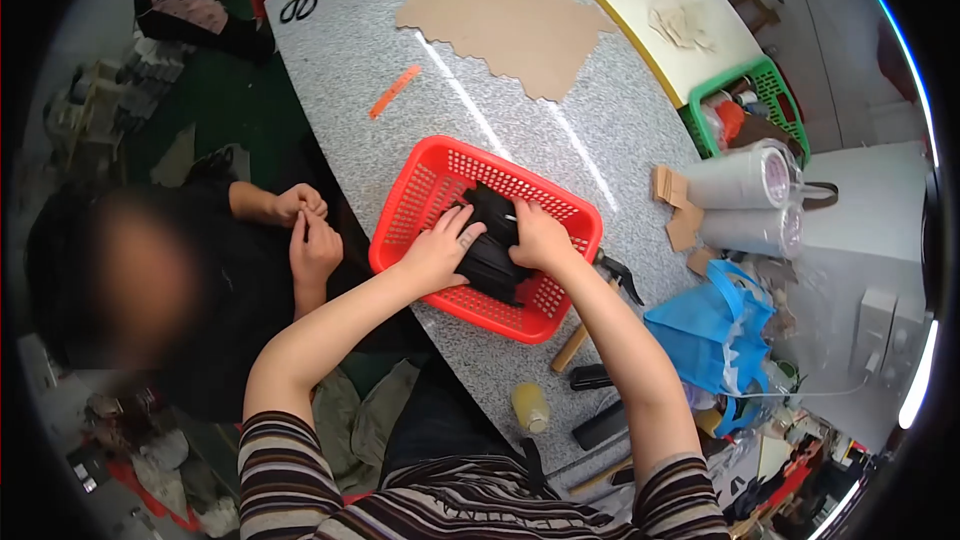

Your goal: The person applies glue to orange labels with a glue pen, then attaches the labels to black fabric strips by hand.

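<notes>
A red perforated plastic basket sits on the speckled table in front of me, with a bundle of thin black pieces inside. I cannot make out what kind of pieces they are. My left hand rests on the near left side of the bundle, its fingers spread over the top. On the opposite side, my right hand has its fingers curled round the bundle's edge, and its fingertips are partly hidden. A small pale spot shows by the right fingertips.
Beside me sits another person, hands together near the table edge. The speckled table bears a brown sheet, black scissors, an orange strip and a yellowish jar. Right are a blue bag, wrapped rolls and a green basket.
</notes>
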Action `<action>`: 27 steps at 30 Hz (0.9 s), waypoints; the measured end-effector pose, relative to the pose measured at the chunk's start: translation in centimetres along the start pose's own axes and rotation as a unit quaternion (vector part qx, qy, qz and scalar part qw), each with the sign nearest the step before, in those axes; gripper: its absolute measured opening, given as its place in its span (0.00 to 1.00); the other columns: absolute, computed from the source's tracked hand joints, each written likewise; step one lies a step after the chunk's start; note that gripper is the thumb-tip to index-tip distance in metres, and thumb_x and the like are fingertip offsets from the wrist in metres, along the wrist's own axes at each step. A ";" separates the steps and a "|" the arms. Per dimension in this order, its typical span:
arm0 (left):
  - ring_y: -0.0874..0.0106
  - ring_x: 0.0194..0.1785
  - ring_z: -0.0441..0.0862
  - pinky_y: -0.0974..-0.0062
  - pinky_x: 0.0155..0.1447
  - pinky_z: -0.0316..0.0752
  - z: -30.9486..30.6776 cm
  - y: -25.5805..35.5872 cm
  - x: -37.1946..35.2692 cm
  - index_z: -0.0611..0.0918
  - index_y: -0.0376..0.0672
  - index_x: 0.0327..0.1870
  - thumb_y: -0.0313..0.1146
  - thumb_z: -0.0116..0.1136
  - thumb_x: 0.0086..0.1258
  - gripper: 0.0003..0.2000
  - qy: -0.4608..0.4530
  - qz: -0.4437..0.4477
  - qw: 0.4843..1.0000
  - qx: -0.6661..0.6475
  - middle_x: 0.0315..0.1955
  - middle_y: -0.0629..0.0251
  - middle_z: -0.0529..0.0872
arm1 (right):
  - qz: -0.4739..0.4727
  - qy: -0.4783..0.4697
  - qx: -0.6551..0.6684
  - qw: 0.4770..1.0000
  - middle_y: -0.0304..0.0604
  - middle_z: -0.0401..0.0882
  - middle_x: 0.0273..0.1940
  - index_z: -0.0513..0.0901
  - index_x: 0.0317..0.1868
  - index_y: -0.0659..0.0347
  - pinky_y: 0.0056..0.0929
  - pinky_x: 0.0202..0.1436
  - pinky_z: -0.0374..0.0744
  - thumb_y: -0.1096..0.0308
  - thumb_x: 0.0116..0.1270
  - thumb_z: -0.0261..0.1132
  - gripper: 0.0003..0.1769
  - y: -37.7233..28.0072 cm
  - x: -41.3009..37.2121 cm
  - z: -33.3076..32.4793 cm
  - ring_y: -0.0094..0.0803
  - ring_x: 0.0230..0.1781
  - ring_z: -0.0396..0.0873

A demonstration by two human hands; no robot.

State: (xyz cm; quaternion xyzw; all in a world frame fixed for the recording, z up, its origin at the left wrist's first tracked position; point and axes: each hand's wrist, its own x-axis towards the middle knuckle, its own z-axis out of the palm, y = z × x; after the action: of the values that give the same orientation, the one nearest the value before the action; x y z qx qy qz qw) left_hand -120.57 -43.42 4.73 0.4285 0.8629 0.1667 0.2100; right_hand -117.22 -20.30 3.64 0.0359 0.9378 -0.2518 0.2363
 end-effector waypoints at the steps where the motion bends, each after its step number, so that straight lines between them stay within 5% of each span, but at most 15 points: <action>1: 0.46 0.79 0.64 0.52 0.70 0.79 0.0 -0.3 -0.3 0.71 0.44 0.72 0.42 0.84 0.47 0.47 -0.013 0.007 1.000 0.010 0.76 0.44 0.65 | 0.014 -0.028 -0.009 0.999 0.61 0.79 0.62 0.72 0.67 0.66 0.48 0.63 0.84 0.62 0.48 0.76 0.45 -0.1 0.2 0.2 0.55 0.60 0.82; 4: 0.46 0.79 0.64 0.54 0.67 0.81 0.2 -1.0 -0.4 0.73 0.43 0.72 0.43 0.83 0.48 0.47 -0.045 0.052 0.997 0.043 0.75 0.44 0.66 | 0.029 -0.050 -0.008 0.998 0.60 0.79 0.61 0.76 0.62 0.68 0.45 0.63 0.84 0.60 0.47 0.77 0.41 -0.5 0.1 0.3 0.53 0.60 0.83; 5: 0.50 0.78 0.64 0.57 0.57 0.86 0.1 -1.2 -0.2 0.70 0.44 0.75 0.43 0.82 0.49 0.49 -0.057 0.074 0.992 0.085 0.73 0.47 0.67 | 0.029 -0.063 0.004 0.998 0.60 0.79 0.61 0.77 0.61 0.67 0.45 0.63 0.84 0.56 0.45 0.79 0.43 -0.2 0.3 0.4 0.53 0.61 0.83; 8: 0.51 0.74 0.68 0.58 0.57 0.86 -0.8 -0.6 0.6 0.71 0.45 0.75 0.38 0.82 0.45 0.49 -0.099 0.059 0.988 0.100 0.68 0.49 0.71 | -0.007 -0.040 -0.008 0.999 0.60 0.83 0.57 0.78 0.61 0.66 0.45 0.62 0.85 0.54 0.42 0.81 0.45 0.2 0.1 0.4 0.52 0.58 0.84; 11: 0.51 0.71 0.71 0.58 0.60 0.85 -0.3 -1.5 0.6 0.74 0.46 0.71 0.36 0.82 0.42 0.47 -0.051 0.082 0.992 0.081 0.67 0.51 0.73 | 0.039 -0.109 0.019 0.993 0.59 0.87 0.52 0.79 0.61 0.65 0.42 0.61 0.85 0.54 0.40 0.82 0.46 -0.2 0.1 -1.4 0.50 0.54 0.87; 18: 0.56 0.58 0.78 0.60 0.51 0.86 1.1 -1.8 0.8 0.76 0.49 0.58 0.38 0.80 0.47 0.34 0.022 0.128 0.992 -0.008 0.48 0.62 0.79 | -0.047 -0.122 0.187 0.974 0.56 0.90 0.49 0.83 0.62 0.63 0.39 0.59 0.84 0.59 0.36 0.83 0.46 3.3 1.3 2.3 0.47 0.50 0.89; 22: 0.56 0.54 0.80 0.59 0.48 0.86 -0.8 -1.2 0.9 0.77 0.48 0.57 0.38 0.79 0.51 0.30 0.039 0.123 0.992 0.007 0.45 0.63 0.79 | -0.020 -0.118 0.186 0.975 0.53 0.90 0.50 0.82 0.60 0.64 0.37 0.60 0.83 0.61 0.41 0.80 0.41 1.3 -0.5 -0.7 0.45 0.51 0.88; 27: 0.56 0.51 0.81 0.61 0.46 0.85 -11.5 1.2 3.5 0.79 0.46 0.55 0.31 0.75 0.52 0.26 0.127 0.194 0.971 0.051 0.44 0.61 0.79 | -0.067 -0.039 0.167 0.983 0.53 0.90 0.48 0.83 0.59 0.65 0.37 0.59 0.83 0.62 0.43 0.79 0.38 -2.4 -1.7 -11.6 0.44 0.50 0.88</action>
State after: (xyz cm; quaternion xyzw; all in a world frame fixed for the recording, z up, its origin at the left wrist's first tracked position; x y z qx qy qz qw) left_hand -127.49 -41.09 14.42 0.5735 0.7901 0.2129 0.0398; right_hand -121.09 -16.63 14.40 0.0024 0.8728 -0.4213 0.2462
